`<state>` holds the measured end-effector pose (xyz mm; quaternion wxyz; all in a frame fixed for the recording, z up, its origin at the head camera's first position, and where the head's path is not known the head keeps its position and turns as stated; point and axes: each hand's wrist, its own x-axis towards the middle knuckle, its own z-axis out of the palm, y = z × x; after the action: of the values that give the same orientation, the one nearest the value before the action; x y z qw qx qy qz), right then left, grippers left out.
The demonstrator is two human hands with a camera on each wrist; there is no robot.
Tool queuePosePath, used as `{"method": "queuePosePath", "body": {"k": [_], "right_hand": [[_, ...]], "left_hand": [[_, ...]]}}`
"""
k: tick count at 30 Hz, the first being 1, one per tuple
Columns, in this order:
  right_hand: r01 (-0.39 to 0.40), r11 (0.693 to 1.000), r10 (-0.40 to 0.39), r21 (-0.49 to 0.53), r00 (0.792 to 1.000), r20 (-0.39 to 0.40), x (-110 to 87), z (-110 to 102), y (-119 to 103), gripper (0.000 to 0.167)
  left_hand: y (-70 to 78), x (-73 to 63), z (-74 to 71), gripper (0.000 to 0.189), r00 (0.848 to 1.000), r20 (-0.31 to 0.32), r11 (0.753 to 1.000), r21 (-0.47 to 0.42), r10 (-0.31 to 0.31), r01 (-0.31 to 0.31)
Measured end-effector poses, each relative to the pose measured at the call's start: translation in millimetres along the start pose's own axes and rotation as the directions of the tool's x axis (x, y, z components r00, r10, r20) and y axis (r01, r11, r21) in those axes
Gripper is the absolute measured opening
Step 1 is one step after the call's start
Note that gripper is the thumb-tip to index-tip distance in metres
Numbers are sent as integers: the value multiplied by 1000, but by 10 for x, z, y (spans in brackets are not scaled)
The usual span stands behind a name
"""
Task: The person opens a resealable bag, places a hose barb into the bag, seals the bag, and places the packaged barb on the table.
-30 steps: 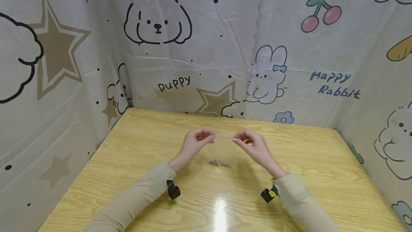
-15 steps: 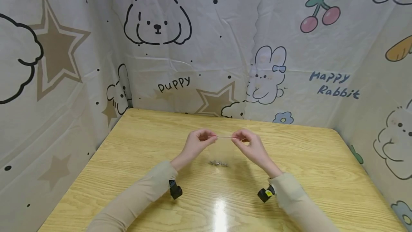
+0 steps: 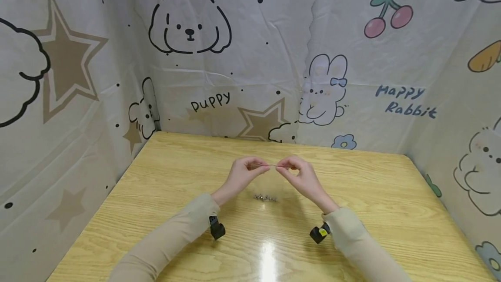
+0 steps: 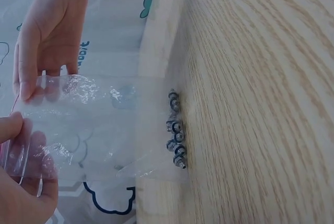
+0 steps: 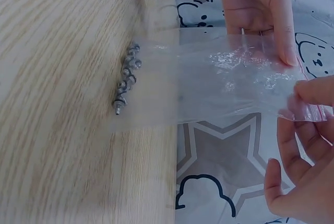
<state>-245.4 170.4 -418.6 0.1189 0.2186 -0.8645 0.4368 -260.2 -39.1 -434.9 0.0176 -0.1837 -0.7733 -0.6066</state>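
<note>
A clear zip-lock bag (image 4: 99, 125) with a pinkish-red strip along its mouth hangs between my two hands. My left hand (image 3: 242, 176) pinches the mouth edge between thumb and fingers. From the other side my right hand (image 3: 302, 177) pinches the same edge, only a short gap away. Several small metal parts (image 5: 127, 78) with dark rings, like small screws or fittings, lie in a row along the bag's bottom. In the head view the bag is nearly invisible against the wood, and the metal parts show as a small cluster below the hands.
The bag hangs over a light wooden table (image 3: 176, 177). Behind it and at both sides hangs a pale curtain (image 3: 235, 68) printed with cartoon animals and stars. Each wrist carries a small black camera (image 3: 217, 228).
Both hands have drawn closer together along the bag's mouth, so the stretch between their fingertips is shorter. The metal parts stay at the bag's bottom.
</note>
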Motion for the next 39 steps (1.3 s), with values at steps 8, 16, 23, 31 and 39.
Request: {"method": "queuePosePath", "body": {"k": [8, 16, 23, 31, 39], "right_hand": [[51, 999, -51, 13, 999, 3, 41, 26, -18, 9], [65, 998, -65, -2, 998, 1, 35, 44, -25, 6], [71, 998, -71, 3, 997, -13, 36, 34, -8, 8], [57, 998, -57, -10, 997, -60, 32, -26, 9, 8], [76, 997, -77, -31, 995, -55, 29, -72, 90, 6]], "left_hand": [[0, 18, 19, 15, 1000, 19, 1000, -12, 21, -21], [17, 16, 37, 16, 999, 32, 999, -15, 40, -39], [52, 6, 40, 18, 996, 59, 998, 7, 61, -61], [26, 31, -49, 15, 999, 26, 999, 44, 26, -28], [-10, 41, -128, 16, 1000, -17, 998, 52, 18, -17]]}}
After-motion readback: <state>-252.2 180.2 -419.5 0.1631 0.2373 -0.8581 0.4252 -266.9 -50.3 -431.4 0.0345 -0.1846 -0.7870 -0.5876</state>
